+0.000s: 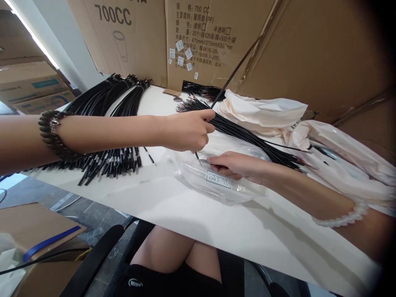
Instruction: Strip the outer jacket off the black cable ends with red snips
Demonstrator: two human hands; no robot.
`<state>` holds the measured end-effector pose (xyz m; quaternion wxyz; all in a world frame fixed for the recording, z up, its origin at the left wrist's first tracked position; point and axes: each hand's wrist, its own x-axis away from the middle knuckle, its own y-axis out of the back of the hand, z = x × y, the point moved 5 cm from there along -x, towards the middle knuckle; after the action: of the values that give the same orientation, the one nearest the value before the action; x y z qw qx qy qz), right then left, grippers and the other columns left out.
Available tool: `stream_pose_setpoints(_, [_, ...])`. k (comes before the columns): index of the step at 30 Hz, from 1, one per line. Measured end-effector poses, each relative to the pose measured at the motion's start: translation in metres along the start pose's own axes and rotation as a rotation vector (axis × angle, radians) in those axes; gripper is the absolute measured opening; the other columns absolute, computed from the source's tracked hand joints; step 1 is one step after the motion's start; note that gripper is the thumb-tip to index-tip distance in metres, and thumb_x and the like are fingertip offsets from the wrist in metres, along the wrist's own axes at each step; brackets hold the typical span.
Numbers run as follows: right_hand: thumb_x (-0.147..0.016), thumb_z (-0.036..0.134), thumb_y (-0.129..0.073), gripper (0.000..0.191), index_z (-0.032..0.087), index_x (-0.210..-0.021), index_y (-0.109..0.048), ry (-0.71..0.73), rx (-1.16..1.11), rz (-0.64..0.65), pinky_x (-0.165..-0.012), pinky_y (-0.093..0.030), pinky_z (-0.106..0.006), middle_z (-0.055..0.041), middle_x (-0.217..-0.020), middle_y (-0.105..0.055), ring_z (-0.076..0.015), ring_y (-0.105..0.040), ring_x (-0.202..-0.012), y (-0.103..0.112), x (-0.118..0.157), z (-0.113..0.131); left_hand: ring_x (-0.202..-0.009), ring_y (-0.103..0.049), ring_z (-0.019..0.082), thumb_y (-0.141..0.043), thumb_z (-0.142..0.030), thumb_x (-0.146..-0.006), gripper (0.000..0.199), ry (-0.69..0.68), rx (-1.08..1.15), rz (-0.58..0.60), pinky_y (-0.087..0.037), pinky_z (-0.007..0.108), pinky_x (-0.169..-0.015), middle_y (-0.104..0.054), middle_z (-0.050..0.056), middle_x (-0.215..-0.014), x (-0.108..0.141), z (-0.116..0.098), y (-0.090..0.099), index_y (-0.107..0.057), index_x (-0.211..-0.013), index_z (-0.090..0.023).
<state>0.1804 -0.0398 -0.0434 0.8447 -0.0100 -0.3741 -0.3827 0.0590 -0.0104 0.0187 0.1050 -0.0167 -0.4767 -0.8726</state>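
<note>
My left hand (193,130) is closed round a thin black cable (232,74), whose upper part slants up to the right across a cardboard box. The cable's lower end comes out below my fist, near the fingertips of my right hand (227,165). Those fingers pinch a small, flat, greyish piece (204,162) that I cannot make out clearly. Beneath both hands lies a clear plastic bag (185,175) with a printed label (218,179). A bundle of black cables (247,134) with bare wire ends rests just behind my right hand.
Several bundles of black cables (102,97) lie left on the white table (148,194), partly under my left forearm. White plastic bags (266,109) are at the right. A large cardboard box (148,37) with small stickers stands behind. A chair armrest (95,260) is below the table edge.
</note>
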Motion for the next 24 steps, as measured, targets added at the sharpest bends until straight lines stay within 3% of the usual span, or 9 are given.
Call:
stream_pose_setpoints(9, [-0.096, 0.044, -0.041, 0.043, 0.021, -0.061, -0.036, -0.028, -0.004, -0.031, -0.043, -0.008, -0.026, 0.0091, -0.046, -0.019, -0.0075, -0.008, -0.045, -0.0011, -0.0036, -0.0013, -0.081, -0.051, 0.018, -0.050, 0.000, -0.074, 0.031, 0.030, 0.025, 0.020, -0.032, 0.035, -0.095, -0.065, 0.000, -0.063, -0.0007, -0.0001, 0.0062, -0.050, -0.050, -0.021])
stream_pose_setpoints(18, [-0.098, 0.041, -0.038, 0.047, 0.021, -0.057, -0.028, -0.013, 0.018, -0.150, -0.044, -0.012, -0.027, 0.0083, -0.046, -0.020, -0.0071, -0.013, -0.043, -0.0039, -0.0048, 0.0011, -0.075, -0.049, 0.016, -0.055, 0.002, -0.070, 0.034, 0.036, 0.124, -0.055, -0.031, 0.035, -0.090, -0.061, -0.002, -0.056, -0.0003, -0.0002, 0.0040, -0.044, -0.045, -0.018])
stream_pose_setpoints(24, [-0.097, 0.040, -0.041, 0.050, 0.021, -0.053, -0.027, -0.022, 0.081, -0.225, -0.045, -0.014, -0.028, 0.0072, -0.044, -0.023, -0.0070, -0.017, -0.042, -0.0044, -0.0040, 0.0035, -0.078, -0.051, 0.018, -0.055, 0.001, -0.072, 0.031, -0.007, 0.011, 0.053, -0.031, 0.036, -0.089, -0.065, -0.001, -0.061, -0.0024, -0.0051, 0.0038, -0.052, -0.050, -0.021])
